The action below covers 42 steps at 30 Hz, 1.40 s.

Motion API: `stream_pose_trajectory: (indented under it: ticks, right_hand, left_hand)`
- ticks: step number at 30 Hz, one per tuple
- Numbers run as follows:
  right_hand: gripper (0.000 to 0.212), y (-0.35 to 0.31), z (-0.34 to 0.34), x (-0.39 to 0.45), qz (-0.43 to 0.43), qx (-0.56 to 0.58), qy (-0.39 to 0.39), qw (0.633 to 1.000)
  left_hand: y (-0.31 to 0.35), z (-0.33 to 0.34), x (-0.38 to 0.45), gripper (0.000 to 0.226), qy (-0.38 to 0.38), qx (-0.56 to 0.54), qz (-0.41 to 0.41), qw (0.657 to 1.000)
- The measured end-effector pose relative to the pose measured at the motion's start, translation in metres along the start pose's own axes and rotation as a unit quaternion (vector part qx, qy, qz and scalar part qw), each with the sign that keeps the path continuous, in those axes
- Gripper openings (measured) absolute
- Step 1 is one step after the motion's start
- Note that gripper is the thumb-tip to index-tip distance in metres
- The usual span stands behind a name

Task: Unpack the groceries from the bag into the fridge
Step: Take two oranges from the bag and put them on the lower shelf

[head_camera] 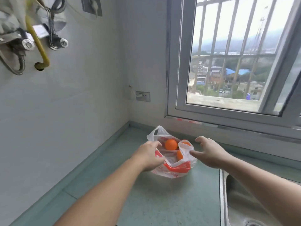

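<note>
at the lower centre of the frame, a clear plastic bag (pixel 172 167) printed with red-orange patches holds orange fruit (pixel 170 144). it lies on a pale green counter (pixel 162 201). white wall (pixel 81 103) at left; a yellow pipe (pixel 37 41) at upper left; grey window frame (pixel 228 115) at right.

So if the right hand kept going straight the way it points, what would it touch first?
Probably the plastic bag: the right hand points at its near handle, though depth is unclear.
</note>
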State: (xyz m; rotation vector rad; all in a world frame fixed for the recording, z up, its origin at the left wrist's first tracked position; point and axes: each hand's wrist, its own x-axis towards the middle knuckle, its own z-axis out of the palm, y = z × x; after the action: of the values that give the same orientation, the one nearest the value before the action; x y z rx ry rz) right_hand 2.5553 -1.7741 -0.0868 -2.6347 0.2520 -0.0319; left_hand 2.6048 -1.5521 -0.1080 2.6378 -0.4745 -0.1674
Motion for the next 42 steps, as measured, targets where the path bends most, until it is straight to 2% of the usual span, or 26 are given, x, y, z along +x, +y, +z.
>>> stream_pose_trajectory:
  ticks: [6, 11, 16, 23, 28, 31, 36, 42]
  right_hand:
    - [0.058, -0.010, 0.028, 0.076, 0.044, -0.010, -0.011, 0.999]
    - [0.045, -0.017, 0.072, 0.126, 0.042, 0.020, -0.018, 0.999]
    - [0.029, -0.014, 0.127, 0.168, 0.031, 0.012, -0.038, 0.999]
    - [0.033, 0.017, 0.159, 0.218, 0.070, 0.048, -0.062, 0.995]
    - [0.031, 0.048, 0.161, 0.231, 0.116, -0.034, -0.030, 0.992]
    - [0.041, 0.066, 0.157, 0.237, 0.135, -0.075, -0.014, 0.988]
    - [0.059, 0.083, 0.157, 0.263, 0.155, -0.041, -0.034, 0.986]
    - [0.074, 0.090, 0.175, 0.294, 0.185, 0.041, -0.066, 0.980]
  left_hand:
    - [-0.041, 0.015, 0.100, 0.057, -0.037, -0.004, 0.005, 0.999]
    - [-0.050, 0.045, 0.154, 0.063, -0.080, 0.015, 0.029, 0.996]
    - [-0.056, 0.074, 0.198, 0.050, -0.097, 0.020, 0.042, 0.994]
    - [-0.056, 0.108, 0.265, 0.053, -0.124, 0.048, 0.049, 0.990]
    - [-0.050, 0.132, 0.301, 0.062, -0.151, 0.084, 0.051, 0.984]
    - [-0.050, 0.143, 0.315, 0.068, -0.165, 0.105, 0.045, 0.980]
    - [-0.056, 0.157, 0.334, 0.071, -0.168, 0.103, 0.038, 0.980]
    - [-0.062, 0.171, 0.339, 0.062, -0.112, 0.028, 0.046, 0.992]
